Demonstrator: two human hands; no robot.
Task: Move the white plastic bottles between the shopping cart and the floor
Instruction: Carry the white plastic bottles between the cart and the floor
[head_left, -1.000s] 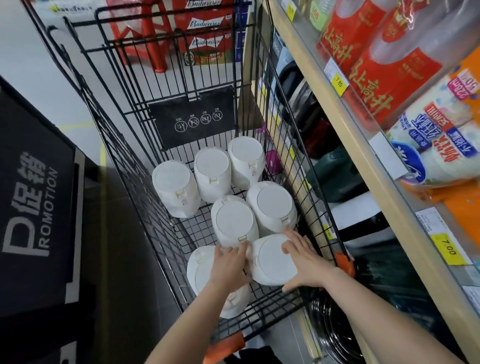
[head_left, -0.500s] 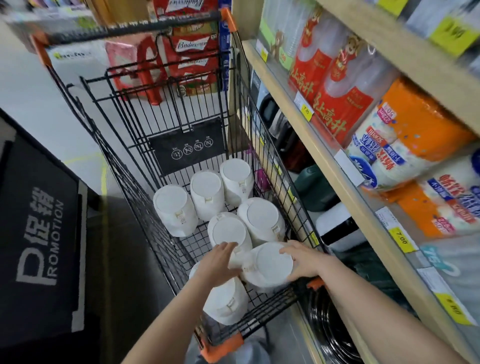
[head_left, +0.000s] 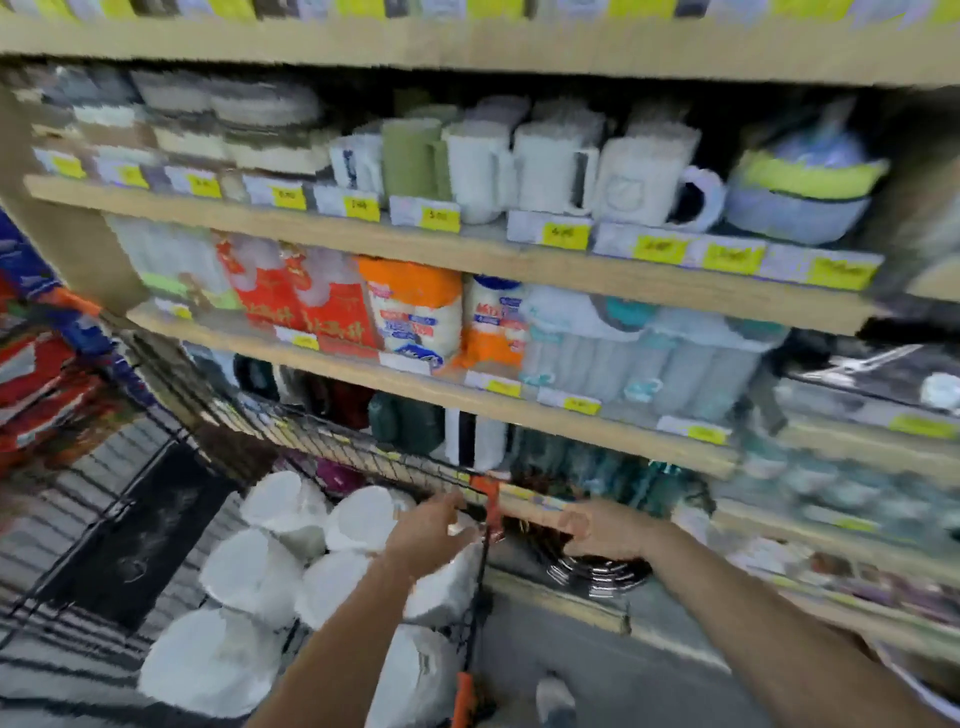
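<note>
- The white plastic bottles (head_left: 270, 571) crowd the shopping cart (head_left: 130, 519), lower left of frame.
- The left hand (head_left: 431, 530), lower centre, seems to touch one bottle; motion blur hides its grip.
- The right hand (head_left: 602, 530) hangs relaxed outside, holding nothing.
- Better to clasp the bottle with both hands before lifting over the rim.

Both forearms reaching forward, left hand (head_left: 426, 535) fingers curled, right hand (head_left: 605, 527) blurred, grip unclear

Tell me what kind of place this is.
Most likely a shop aisle: wooden shelves edged with yellow price tags, stocked with mugs and packaged goods, beside a wire shopping cart holding white plastic bottles.
</note>
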